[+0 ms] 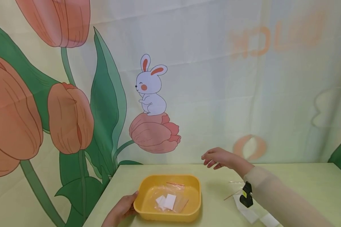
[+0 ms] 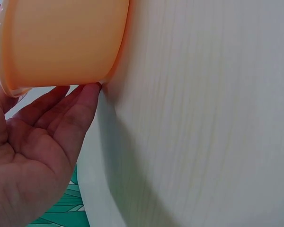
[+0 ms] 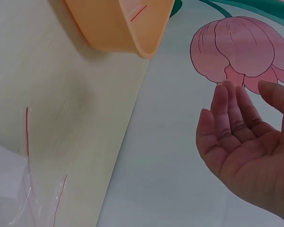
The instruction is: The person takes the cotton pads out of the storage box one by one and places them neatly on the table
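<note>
blurred orange lettering (image 1: 277, 41), on backdrop (image 1: 204, 78), unreadable

Backed by a big pale cloth (image 1: 201, 94) with large orange tulips (image 1: 71, 123) and tall green leaves (image 1: 105, 101) on the left, and a white bunny (image 1: 152, 94) sitting on a pink tulip (image 1: 153, 135). Marked high on the right with blurry orange letters (image 1: 267, 39). Lit softly, with dim shadows (image 2: 120, 165) on the light green counter (image 1: 218, 186) below.

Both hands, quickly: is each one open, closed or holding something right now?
Left hand: open, touching the yellow tray's outer side.
Right hand: open, empty, in the air.
</note>
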Demonstrator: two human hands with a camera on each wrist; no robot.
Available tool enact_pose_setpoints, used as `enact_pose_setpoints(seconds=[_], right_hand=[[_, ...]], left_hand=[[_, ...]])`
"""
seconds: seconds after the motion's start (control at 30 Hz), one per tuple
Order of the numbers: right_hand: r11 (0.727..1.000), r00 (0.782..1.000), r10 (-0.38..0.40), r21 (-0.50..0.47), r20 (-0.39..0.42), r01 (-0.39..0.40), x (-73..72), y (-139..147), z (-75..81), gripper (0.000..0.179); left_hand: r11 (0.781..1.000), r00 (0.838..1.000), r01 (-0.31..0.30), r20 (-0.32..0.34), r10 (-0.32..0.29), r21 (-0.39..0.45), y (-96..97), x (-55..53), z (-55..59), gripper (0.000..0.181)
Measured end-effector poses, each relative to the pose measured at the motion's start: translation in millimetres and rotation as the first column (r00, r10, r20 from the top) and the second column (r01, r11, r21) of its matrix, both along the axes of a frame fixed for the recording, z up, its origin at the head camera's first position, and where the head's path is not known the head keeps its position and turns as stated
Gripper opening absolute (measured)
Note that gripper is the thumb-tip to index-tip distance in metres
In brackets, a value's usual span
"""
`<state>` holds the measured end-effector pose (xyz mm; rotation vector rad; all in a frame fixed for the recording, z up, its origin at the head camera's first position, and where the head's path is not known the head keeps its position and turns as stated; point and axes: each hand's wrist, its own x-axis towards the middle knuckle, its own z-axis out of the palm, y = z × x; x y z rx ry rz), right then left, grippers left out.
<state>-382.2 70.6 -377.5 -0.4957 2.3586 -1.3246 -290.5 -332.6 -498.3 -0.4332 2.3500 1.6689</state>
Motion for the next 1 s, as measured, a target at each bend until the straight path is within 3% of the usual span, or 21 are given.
enact_pose_setpoints(seconds=[0.37, 0.63, 1.0], right_hand=[[1.0, 0.999, 0.021, 0.004, 0.036, -0.021, -0.8, -38.7, -5.5, 0.038], [1.0, 0.994, 0.023, -0.003, 0.107, -0.023, -7.3, -62.8, -12.3, 0.036], [0.998, 0.985, -0.062, 0.034, 0.159, 0.058, -0.3, -93.6, -28.6, 0.032]], left_hand=[[1.0, 1.0, 0.008, 0.023, -0.008, -0.009, -0.1, -0.3, 0.3, 0.061], [1.0, 1.0, 0.007, 0.018, -0.006, -0.012, 0.3, 0.1, 5.1, 0.062], [1.0, 1.0, -0.006, 0.004, 0.006, -0.007, 2.0, 1.1, 2.3, 0.06]])
